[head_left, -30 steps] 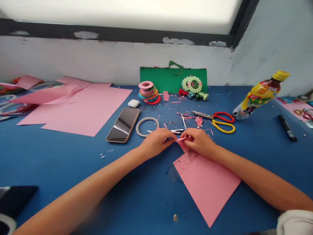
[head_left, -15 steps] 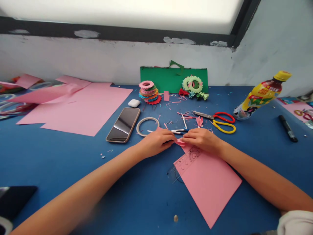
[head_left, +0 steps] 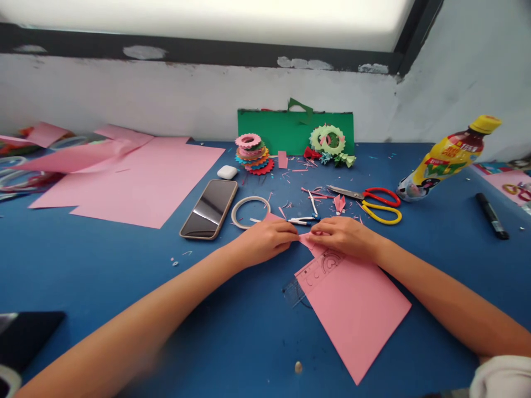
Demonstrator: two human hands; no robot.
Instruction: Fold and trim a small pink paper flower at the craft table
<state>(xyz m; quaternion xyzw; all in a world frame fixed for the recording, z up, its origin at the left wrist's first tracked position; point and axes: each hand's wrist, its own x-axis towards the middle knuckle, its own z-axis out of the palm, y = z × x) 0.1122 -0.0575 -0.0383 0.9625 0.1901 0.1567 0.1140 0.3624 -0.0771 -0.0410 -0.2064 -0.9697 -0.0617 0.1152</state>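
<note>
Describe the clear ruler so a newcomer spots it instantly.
On the blue table, find the pink sheet by the right hand. Across its leftmost corner lies the ruler: see-through, marked with dark curves, showing pink and blue beneath, unlike the opaque sheet.

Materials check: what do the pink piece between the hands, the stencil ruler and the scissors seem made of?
Pink piece: probably paper or thin card; matt, even colour.
Stencil ruler: probably clear plastic, as the pink sheet shows through.
Scissors: greyish blades look metal, slightly shiny; smooth red and yellow handles, likely plastic.

No text can be read for certain, the printing on the yellow-capped bottle [head_left: 448, 159] being too small.
</note>
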